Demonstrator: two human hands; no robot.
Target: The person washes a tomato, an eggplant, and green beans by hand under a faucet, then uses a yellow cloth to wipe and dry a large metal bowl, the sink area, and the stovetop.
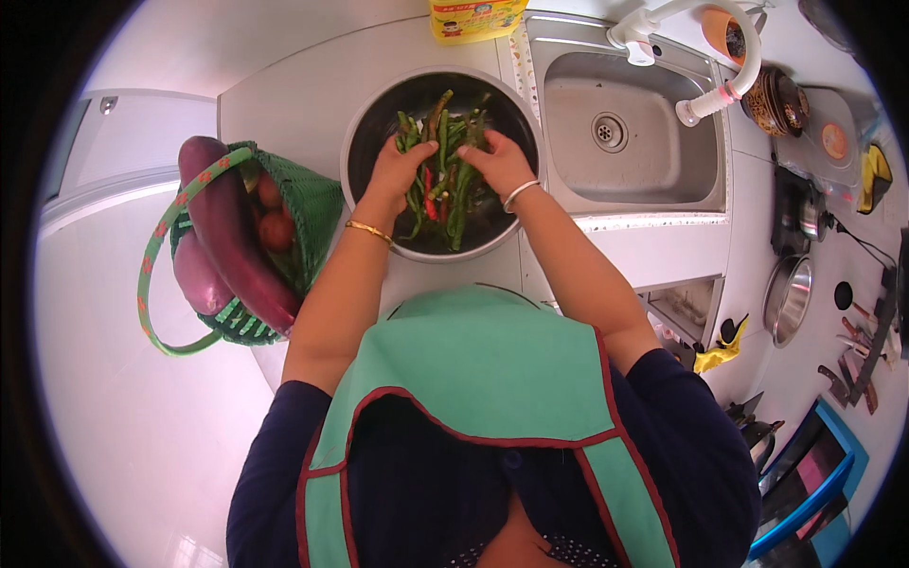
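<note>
Long green chili peppers [459,204], with a few red ones [431,194] among them, lie heaped in a round metal bowl [365,104] with a dark inside. Into the bowl from its left side reaches my left hand [401,168], with a gold bracelet at the wrist. My right hand [500,167], wearing a pale bangle, comes in from the right. Both hands are closed around peppers in the upper middle of the heap, thumbs pointing toward each other. Peppers hide part of the fingertips.
On the left, a green woven basket [308,204] holds eggplants [232,227] and reddish round produce [275,227]. A steel sink [630,180] with a white faucet [644,38] adjoins the bowl's right side. A yellow container [473,21] stands behind. Knives [857,350] hang far right.
</note>
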